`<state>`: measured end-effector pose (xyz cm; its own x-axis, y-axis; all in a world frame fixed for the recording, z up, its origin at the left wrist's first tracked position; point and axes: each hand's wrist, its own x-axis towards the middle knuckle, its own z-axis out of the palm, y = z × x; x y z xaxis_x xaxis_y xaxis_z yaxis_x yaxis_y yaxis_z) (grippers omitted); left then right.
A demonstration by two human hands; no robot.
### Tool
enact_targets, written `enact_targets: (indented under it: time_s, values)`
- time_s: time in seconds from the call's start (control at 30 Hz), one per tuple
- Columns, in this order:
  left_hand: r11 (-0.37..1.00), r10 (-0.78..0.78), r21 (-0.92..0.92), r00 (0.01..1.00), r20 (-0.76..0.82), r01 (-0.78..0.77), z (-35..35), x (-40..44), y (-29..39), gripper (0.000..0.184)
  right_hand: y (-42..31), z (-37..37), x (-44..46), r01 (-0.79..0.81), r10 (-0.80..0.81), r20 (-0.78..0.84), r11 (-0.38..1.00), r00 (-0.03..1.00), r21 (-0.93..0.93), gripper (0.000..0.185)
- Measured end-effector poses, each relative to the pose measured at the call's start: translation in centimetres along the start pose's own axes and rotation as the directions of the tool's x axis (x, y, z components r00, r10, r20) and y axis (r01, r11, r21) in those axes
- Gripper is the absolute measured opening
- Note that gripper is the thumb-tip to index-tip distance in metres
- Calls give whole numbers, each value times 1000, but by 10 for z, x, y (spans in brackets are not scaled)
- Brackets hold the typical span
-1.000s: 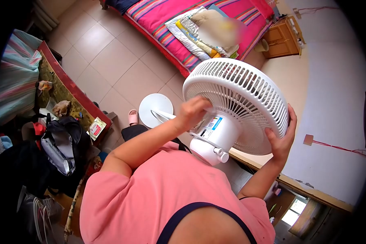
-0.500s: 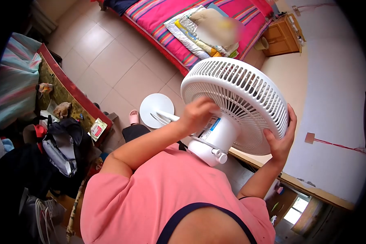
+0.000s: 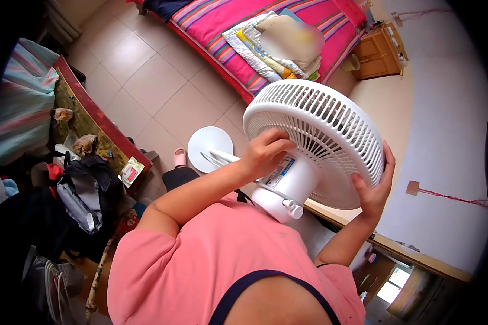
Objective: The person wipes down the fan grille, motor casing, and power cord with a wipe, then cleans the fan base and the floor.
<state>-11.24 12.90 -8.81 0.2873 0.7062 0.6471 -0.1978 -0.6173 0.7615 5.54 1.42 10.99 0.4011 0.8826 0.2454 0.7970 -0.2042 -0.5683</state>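
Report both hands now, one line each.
Left hand: curled at the back of the round white plastic fan; whether its grip holds anything cannot be told.
Right hand: closed on the fan's outer rim.

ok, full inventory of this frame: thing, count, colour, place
Fan: 1, white, centre, between the hands
Round base: 1, white, on floor left of fan
Bed: 1, pink striped cover, top
Folded cloths: several, white and yellow, on bed
Cabinet: 1, orange-brown, right of bed
Slipper: 1, pink, near base
Backpack: 1, black and grey, left
Packet: 1, white and red, near backpack
Wall box: 1, brownish, red wires, right
Dark clutter: uncountable, left
Shirt: 1, pink, bottom
Left hand: 1, bare, at rear grille
Right hand: 1, bare, on fan rim
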Motion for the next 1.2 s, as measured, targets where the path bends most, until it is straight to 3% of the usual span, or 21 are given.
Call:
enact_targets:
  time_s: [0.03,0.1,0.17,0.47,0.57,0.67,0.8,0.9,1.03,1.1,1.2]
  values:
    - [1000,2,-2,1000,-4,-2,-2,2,-2,33,0,0,0,-14,14,0,999,1000,32,87]
    - [996,-84,-1,971,-223,86,-16,12,-8,33,3,-1,1,5,-5,4,1000,1000,11,87]
    - [984,-55,140,937,-344,109,-37,28,-15,29,5,-1,1,17,-17,6,1000,1000,-7,87]
    - [992,-41,112,990,-137,56,-14,-17,-19,30,2,-2,-3,-10,10,-13,1000,1000,11,87]
    - [968,98,236,995,-29,-89,-14,-11,-15,29,4,-2,-1,2,-2,6,999,1000,35,86]
    - [991,-28,124,988,-155,47,-22,-8,-25,27,2,-1,-2,18,-18,-3,999,1000,26,86]
    - [958,-225,148,963,-146,246,-36,-21,-52,22,-1,-1,-2,1,-1,-8,1000,1000,-4,85]
    - [946,-292,115,950,-109,303,-40,-23,-57,22,2,-1,-1,11,-11,-11,1000,1000,29,85]
    - [989,-57,133,998,-36,61,-36,5,-28,27,6,-5,0,20,-20,3,1000,1000,-10,84]
    - [997,68,33,996,54,-70,-30,21,-4,28,3,-4,1,21,-21,-16,1000,1000,-19,83]
    - [976,207,53,977,49,-209,-26,41,11,31,-1,-2,1,12,-13,-23,999,1000,-32,82]
